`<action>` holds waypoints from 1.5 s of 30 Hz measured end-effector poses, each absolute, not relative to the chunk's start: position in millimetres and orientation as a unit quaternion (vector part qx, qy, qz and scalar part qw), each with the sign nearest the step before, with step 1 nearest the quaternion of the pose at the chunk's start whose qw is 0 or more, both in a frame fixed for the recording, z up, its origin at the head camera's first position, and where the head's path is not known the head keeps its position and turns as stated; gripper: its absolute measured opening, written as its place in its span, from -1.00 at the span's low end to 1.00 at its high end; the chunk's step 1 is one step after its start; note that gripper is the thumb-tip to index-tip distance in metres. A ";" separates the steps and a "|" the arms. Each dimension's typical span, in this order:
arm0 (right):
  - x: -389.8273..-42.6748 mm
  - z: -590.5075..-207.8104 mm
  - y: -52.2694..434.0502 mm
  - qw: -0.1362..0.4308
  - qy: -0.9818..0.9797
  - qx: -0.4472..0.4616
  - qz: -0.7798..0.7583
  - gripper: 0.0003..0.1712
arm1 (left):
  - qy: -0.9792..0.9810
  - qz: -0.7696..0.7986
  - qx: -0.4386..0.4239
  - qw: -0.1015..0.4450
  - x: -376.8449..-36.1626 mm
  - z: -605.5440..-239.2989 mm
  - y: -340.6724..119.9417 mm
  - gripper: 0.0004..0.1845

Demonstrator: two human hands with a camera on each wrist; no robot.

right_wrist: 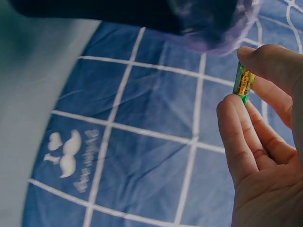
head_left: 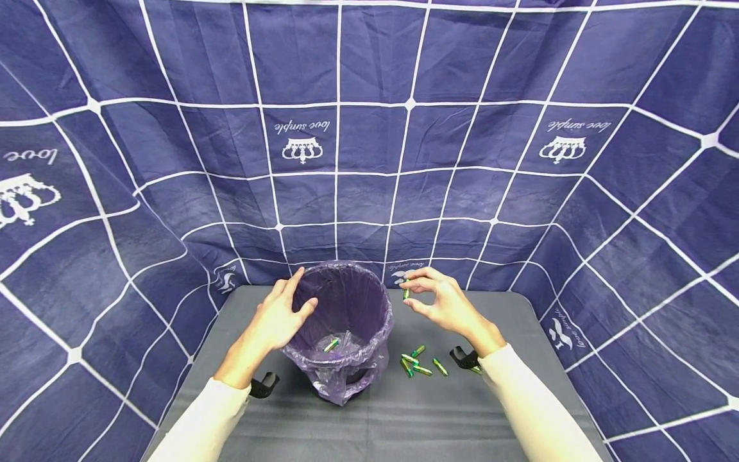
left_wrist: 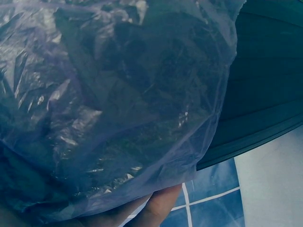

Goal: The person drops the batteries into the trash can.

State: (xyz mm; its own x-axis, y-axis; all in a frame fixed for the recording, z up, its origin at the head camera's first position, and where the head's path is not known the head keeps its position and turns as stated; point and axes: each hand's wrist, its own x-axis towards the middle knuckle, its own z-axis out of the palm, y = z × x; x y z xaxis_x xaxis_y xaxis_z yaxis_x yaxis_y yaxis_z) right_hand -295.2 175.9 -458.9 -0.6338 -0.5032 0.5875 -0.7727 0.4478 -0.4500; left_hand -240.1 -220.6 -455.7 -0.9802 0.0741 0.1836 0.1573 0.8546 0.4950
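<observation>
The right hand (head_left: 447,307) pinches a small green-gold cylindrical battery (right_wrist: 244,80) just outside the purple-lined bin's rim (head_left: 388,301); released there, it may miss. The left hand (head_left: 281,314) lies relaxed on the opposite rim.

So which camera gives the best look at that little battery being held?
The right wrist view: the battery fills the frame close up, green and gold, pinched end to end by the right hand. The head view shows it only as a tiny green speck beside the bin. The left wrist view misses it.
</observation>
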 end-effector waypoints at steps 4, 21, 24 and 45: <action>-293.6 -439.4 163.1 0.187 -0.814 0.410 0.366 -0.62 | -0.960 -0.260 -0.062 0.078 -240.4 -456.2 -220.4 -0.08; -294.7 -381.8 91.1 0.153 -0.797 0.464 0.356 -0.64 | -0.961 -0.262 -0.059 0.065 -241.3 -454.7 -220.7 -0.08; -296.5 -377.3 78.2 0.138 -0.799 0.467 0.352 -0.64 | -0.962 -0.260 -0.059 0.063 -241.8 -454.0 -220.2 -0.08; -298.4 -368.3 35.7 0.082 -0.810 0.456 0.360 -0.63 | -0.963 -0.257 -0.062 0.059 -240.0 -453.4 -218.8 -0.08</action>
